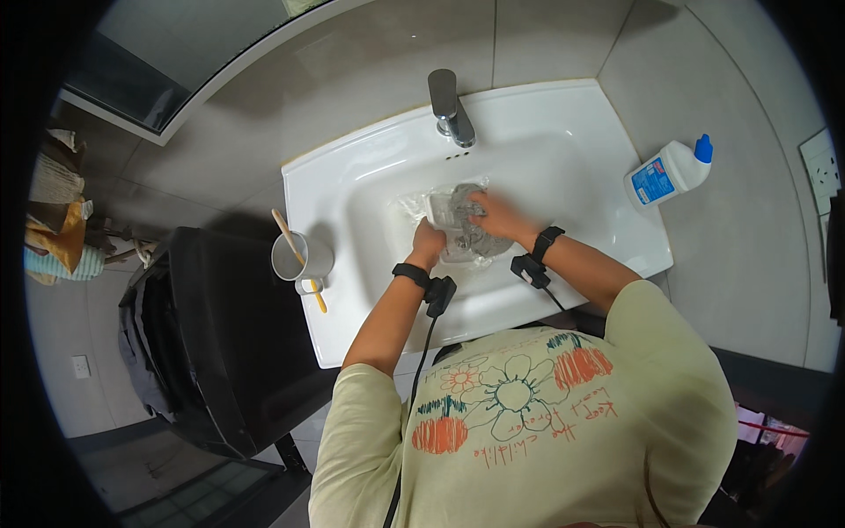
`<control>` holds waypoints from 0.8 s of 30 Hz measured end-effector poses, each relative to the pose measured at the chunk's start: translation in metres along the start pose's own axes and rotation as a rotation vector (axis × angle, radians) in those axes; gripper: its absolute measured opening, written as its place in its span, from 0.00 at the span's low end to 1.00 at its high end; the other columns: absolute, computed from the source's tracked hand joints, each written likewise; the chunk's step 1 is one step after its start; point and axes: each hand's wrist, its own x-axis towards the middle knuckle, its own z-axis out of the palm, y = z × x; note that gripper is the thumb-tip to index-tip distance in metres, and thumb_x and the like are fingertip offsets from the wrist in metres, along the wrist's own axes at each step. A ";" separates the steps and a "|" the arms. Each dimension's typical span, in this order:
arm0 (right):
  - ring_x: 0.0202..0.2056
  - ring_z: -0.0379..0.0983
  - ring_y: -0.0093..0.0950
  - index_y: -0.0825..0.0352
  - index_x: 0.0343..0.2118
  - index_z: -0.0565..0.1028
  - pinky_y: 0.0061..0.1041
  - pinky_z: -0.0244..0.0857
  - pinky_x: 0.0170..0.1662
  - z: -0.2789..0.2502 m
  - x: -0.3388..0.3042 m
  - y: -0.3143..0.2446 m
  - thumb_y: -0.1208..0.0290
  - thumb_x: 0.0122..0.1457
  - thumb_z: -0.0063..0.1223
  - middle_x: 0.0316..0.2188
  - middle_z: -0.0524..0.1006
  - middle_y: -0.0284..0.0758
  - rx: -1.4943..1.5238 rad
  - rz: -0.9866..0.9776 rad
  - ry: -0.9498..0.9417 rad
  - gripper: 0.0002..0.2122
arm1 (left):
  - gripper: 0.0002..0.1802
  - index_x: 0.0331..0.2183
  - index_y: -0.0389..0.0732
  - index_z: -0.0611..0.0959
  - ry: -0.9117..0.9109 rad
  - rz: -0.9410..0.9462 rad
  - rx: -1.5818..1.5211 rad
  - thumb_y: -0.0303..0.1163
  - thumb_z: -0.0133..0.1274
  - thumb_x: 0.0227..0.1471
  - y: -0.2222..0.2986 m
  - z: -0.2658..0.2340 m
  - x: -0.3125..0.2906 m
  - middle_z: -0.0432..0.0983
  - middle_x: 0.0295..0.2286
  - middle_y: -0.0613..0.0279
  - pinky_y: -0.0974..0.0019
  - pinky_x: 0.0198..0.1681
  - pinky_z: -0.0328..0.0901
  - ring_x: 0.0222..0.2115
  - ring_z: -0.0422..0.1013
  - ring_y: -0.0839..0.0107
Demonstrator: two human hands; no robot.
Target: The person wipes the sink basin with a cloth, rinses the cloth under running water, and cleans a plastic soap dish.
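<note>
Low in the white sink basin (581, 172) lies a clear plastic container (458, 252), with wet, shiny patches around it. My left hand (429, 241) is closed on the container's left edge. A crumpled grey cloth (486, 244) is bunched over the right part of the container. My right hand (500, 217) presses the cloth there, its fingers curled into it and its outer side smeared by motion. The container's exact shape is partly hidden by the cloth and both hands. Both wrists wear black straps with small cabled boxes.
A chrome faucet (447, 110) rises behind the basin. On the right rim stands a white bottle (683, 167) with a blue cap. At the left rim are a grey cup (289, 261) holding a brush and a yellow-handled brush (318, 297). A black cabinet (251, 317) stands left.
</note>
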 end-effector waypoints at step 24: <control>0.39 0.69 0.40 0.66 0.36 0.74 0.34 0.64 0.43 -0.043 -0.010 0.005 0.72 0.42 0.56 0.37 0.73 0.42 -0.369 -0.058 -0.092 0.15 | 0.15 0.35 0.33 0.73 0.210 0.151 0.305 0.21 0.46 0.39 0.054 -0.024 -0.069 0.74 0.30 0.40 0.52 0.39 0.64 0.34 0.69 0.43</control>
